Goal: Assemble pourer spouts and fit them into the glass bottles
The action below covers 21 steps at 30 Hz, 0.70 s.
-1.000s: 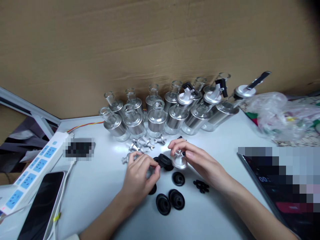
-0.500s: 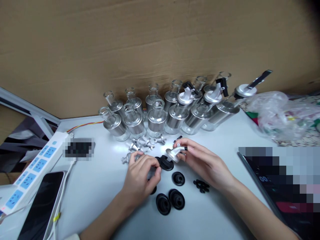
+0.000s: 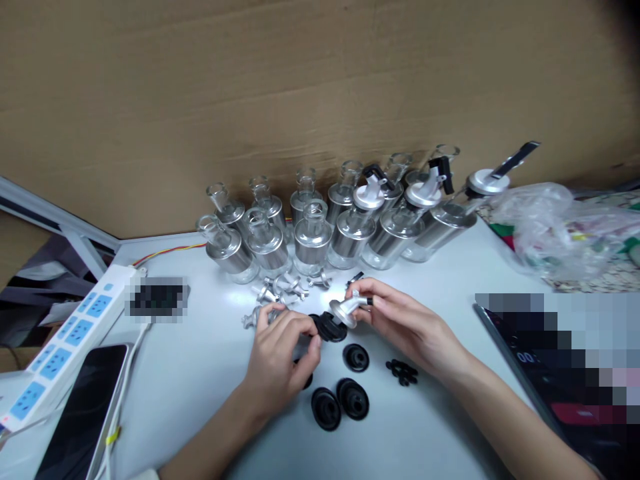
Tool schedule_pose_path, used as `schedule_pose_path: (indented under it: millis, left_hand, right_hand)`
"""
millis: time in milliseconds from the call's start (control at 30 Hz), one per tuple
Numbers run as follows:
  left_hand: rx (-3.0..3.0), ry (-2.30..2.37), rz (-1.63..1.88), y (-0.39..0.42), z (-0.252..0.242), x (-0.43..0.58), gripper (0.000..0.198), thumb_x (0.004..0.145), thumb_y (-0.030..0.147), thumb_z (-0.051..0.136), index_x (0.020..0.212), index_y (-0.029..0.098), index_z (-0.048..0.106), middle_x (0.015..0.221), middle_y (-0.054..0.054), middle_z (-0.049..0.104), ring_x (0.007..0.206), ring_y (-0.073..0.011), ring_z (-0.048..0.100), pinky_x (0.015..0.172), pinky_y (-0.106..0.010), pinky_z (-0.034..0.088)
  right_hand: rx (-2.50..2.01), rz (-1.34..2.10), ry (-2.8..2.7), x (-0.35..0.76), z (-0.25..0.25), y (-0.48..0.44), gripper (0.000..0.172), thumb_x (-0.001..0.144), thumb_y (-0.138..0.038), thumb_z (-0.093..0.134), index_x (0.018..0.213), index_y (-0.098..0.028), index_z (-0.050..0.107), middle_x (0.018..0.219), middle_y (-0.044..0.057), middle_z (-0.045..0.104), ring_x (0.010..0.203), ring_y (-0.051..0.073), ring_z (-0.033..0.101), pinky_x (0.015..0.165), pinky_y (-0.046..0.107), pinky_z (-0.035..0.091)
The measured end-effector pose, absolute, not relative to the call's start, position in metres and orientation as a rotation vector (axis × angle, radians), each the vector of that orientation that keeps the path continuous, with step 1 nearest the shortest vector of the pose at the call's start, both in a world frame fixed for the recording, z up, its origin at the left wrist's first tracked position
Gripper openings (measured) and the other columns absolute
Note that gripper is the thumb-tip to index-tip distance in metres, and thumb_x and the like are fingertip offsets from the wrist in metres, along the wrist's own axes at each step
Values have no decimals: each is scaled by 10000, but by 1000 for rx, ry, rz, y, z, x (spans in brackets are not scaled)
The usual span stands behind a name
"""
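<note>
My right hand (image 3: 400, 323) pinches a silver metal cap with a spout (image 3: 346, 309), tilted so its round base faces left. My left hand (image 3: 283, 347) is closed on a black rubber stopper (image 3: 327, 327) that rests on the white table (image 3: 200, 373), its edge touching the cap's base. More black stoppers (image 3: 340, 400) lie just in front of my hands, and a small heap of tiny black rings (image 3: 403, 372) lies to their right. Several small silver fittings (image 3: 285, 290) lie behind my left hand.
Several glass bottles with silver collars (image 3: 310, 240) stand in rows at the back; three on the right (image 3: 425, 193) carry caps with black levers. A power strip (image 3: 65, 343) and a phone (image 3: 80, 413) lie left. A plastic bag (image 3: 560, 230) and a dark screen (image 3: 575, 380) sit right.
My right hand lifted the silver cap from lying flat and tilted it onto its side, bringing its base against the black stopper held by my left hand.
</note>
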<state>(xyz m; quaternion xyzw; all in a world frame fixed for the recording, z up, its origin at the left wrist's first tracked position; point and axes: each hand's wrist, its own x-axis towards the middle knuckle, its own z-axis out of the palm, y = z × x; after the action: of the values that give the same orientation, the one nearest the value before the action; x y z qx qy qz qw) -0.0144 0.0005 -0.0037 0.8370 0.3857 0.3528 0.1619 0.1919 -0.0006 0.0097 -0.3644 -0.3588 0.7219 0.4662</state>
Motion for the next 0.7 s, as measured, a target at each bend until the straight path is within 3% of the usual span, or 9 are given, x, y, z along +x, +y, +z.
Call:
schedule_pose_path:
  millis: [500, 600, 700]
  left_hand:
    - [2370, 1092, 1076, 2, -6, -15, 92, 813, 129, 492, 817, 209, 447, 739, 40, 633, 664, -116, 611, 883, -353, 372]
    - [2373, 1006, 1092, 2, -9, -14, 178, 790, 143, 496, 944, 219, 451, 844, -9, 660, 768, -155, 638, 885, -379, 408]
    - [2425, 836, 1052, 3, -11, -14, 427, 762, 161, 501, 1176, 200, 400, 1037, -100, 648, 969, -209, 625, 855, -371, 460]
  right_hand:
    - [-918, 1827, -937, 191, 9, -2, 263, 833, -430, 586, 972, -208, 592, 873, 54, 580, 817, 188, 560, 828, 365, 435]
    - [-928, 1849, -943, 192, 9, -2, 295, 820, -459, 598, 962, -200, 593, 844, 53, 577, 814, 191, 557, 818, 364, 437]
    - [-931, 1895, -956, 192, 7, -4, 337, 811, -484, 613, 970, -187, 601, 839, 50, 571, 820, 186, 548, 812, 356, 425]
